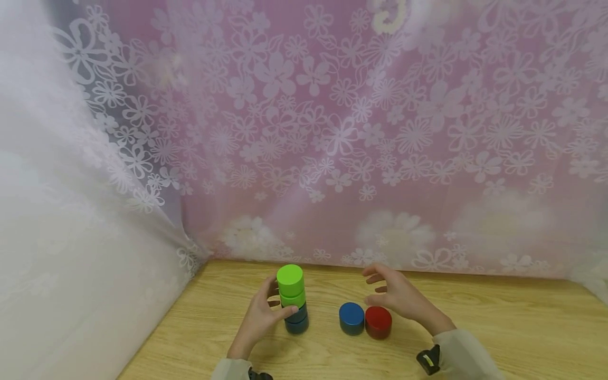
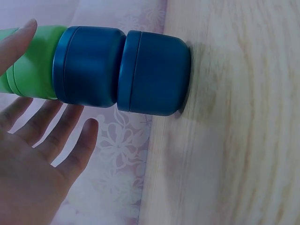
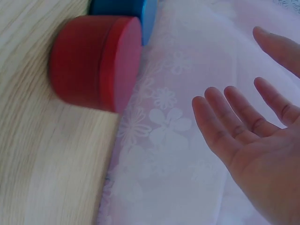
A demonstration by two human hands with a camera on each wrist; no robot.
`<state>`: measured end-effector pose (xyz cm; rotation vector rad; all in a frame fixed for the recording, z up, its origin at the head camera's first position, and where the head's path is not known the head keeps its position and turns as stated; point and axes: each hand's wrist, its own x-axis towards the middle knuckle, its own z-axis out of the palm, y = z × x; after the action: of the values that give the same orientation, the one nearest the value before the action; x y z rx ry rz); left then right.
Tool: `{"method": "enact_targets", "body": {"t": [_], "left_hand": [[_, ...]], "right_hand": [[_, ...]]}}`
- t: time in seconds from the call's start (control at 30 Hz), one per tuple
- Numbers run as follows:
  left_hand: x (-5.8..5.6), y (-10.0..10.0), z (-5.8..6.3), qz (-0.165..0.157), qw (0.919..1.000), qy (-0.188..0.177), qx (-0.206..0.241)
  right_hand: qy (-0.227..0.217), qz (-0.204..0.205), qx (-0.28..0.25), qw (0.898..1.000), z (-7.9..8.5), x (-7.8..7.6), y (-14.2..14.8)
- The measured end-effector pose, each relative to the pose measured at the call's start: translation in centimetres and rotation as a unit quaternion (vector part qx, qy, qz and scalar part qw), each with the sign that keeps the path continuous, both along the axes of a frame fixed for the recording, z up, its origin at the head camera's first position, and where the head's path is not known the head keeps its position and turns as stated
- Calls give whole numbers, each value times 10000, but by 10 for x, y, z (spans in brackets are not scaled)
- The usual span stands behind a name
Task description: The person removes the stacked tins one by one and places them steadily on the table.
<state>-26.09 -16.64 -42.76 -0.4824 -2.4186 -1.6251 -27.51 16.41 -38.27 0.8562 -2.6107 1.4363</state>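
A stack of small round lidded tins stands on the table: a bright green tin (image 1: 291, 279) on top, a second green tin (image 2: 37, 61) under it, and two dark blue tins (image 2: 154, 72) below. My left hand (image 1: 258, 322) holds the stack around the lower green tin, thumb across the front and fingers on the far left side. A blue tin (image 1: 351, 318) and a red tin (image 1: 378, 322) sit side by side to the right. Above and behind the red tin, my right hand (image 1: 399, 295) is raised with nothing in it, its fingers spread and loosely bent.
The wooden table (image 1: 499, 316) meets a pink floral cloth (image 1: 332, 158) hanging along its back edge. A white cloth (image 1: 71, 253) hangs on the left. Some bare wood lies between the stack and the two separate tins.
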Motion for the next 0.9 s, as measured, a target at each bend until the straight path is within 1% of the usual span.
{"method": "enact_targets", "body": {"t": [0.17, 0.37, 0.5, 0.63, 0.77, 0.9], "left_hand": [[1, 0, -1, -8, 10000, -96, 21], [1, 1, -1, -88, 9998, -174, 94], [1, 0, -2, -135, 9995, -236, 172], [0, -2, -4, -160, 9993, -264, 213], [-1, -3, -6, -133, 9995, -269, 106], [-2, -2, -6, -82, 9996, -285, -19]], "right_hand": [[148, 19, -206, 9997, 6, 1, -6], [175, 73, -423, 9989, 10, 0, -12], [235, 159, -497, 9984, 12, -2, -17], [377, 77, -510, 9980, 14, -2, -23], [490, -14, -675, 9965, 15, -2, -30], [525, -37, -792, 9955, 17, -3, -37]]}}
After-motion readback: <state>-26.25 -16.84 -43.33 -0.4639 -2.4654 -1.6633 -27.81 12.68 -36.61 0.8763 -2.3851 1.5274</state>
